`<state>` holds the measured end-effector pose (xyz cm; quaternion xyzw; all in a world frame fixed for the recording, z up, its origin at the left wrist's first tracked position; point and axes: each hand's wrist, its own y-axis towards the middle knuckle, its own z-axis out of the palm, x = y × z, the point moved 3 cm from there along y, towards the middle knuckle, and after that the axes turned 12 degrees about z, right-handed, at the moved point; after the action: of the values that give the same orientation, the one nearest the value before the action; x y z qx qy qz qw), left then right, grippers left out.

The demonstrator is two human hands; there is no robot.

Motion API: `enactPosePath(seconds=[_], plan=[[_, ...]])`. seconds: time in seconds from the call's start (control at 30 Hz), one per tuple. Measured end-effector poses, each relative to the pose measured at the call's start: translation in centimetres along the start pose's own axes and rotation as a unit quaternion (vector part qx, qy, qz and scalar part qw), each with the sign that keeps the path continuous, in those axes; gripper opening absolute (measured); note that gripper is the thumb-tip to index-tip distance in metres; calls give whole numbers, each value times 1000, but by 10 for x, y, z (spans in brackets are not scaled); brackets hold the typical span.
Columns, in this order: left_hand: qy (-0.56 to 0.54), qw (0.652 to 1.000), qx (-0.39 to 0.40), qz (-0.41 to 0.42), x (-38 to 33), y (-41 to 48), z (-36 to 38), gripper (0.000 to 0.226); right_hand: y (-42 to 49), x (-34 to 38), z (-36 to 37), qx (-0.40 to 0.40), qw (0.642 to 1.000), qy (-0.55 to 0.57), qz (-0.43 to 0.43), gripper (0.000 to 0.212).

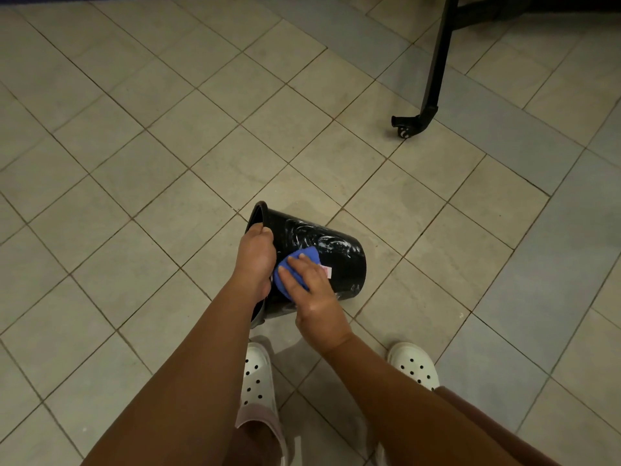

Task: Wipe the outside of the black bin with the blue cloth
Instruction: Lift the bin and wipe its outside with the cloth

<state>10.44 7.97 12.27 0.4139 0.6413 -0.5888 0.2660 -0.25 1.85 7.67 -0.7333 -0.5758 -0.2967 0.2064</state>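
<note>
Head view: left hand (254, 255) gripping black bin (336, 257) rim, right hand (311, 287) pressing blue cloth (295, 269) flat; smears remaining, wiping seemingly midway.

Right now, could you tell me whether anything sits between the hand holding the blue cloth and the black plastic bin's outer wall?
Nothing visible does. The right hand presses the blue cloth directly against the tilted black plastic bin, while the left hand grips its rim.

Single head-worn view, steeply downward, close above tiled floor (168, 163).
</note>
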Motion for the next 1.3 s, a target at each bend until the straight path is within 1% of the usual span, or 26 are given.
enactPosePath(seconds=[0.1,0.17,0.3,0.4,0.47,0.53,0.6,0.7,0.77,0.87,0.93,1.0,1.03,1.13,1.2,1.23,1.3], plan=[[-4,1000,4,-2,1,-1,1,31,25,5,-4,14,996,45,70,55],[-11,1000,4,-9,0,-1,0,31,33,4,-5,20,995,43,85,53],[-11,1000,16,2,-3,-2,0,32,6,2,-7,4,1000,17,23,58],[-2,1000,18,4,-4,-4,2,31,2,1,-6,0,1000,16,9,60],[4,1000,19,6,-5,-7,1,31,16,6,-10,15,999,24,41,57],[1,1000,23,3,-4,-9,1,30,32,8,-16,50,995,41,82,59],[-11,1000,23,-4,-4,-11,2,30,43,3,-20,65,989,42,126,61],[-24,999,15,-27,-4,-12,4,29,42,-1,-21,50,987,21,151,62],[-42,997,14,-64,-3,-14,4,31,31,-1,-16,27,991,10,131,61],[-31,993,33,-105,3,-13,4,59,15,1,-11,16,992,55,111,42],[-11,993,30,-115,4,-12,1,66,12,2,-11,22,996,44,75,39],[-13,993,22,-117,4,-11,-2,66,17,-1,-9,29,997,38,54,40],[-16,992,20,-120,5,-10,-3,66,21,-4,-8,31,997,33,58,41],[-18,994,13,-109,7,-10,-1,59,24,-11,-8,28,993,18,112,47],[-14,994,12,-105,7,-10,3,55,18,-11,-9,9,988,13,152,47],[-14,994,12,-104,6,-9,5,54,12,-8,-8,-8,989,-1,150,46],[-15,995,14,-99,5,-9,6,51,0,0,-3,-42,991,-6,124,56]])
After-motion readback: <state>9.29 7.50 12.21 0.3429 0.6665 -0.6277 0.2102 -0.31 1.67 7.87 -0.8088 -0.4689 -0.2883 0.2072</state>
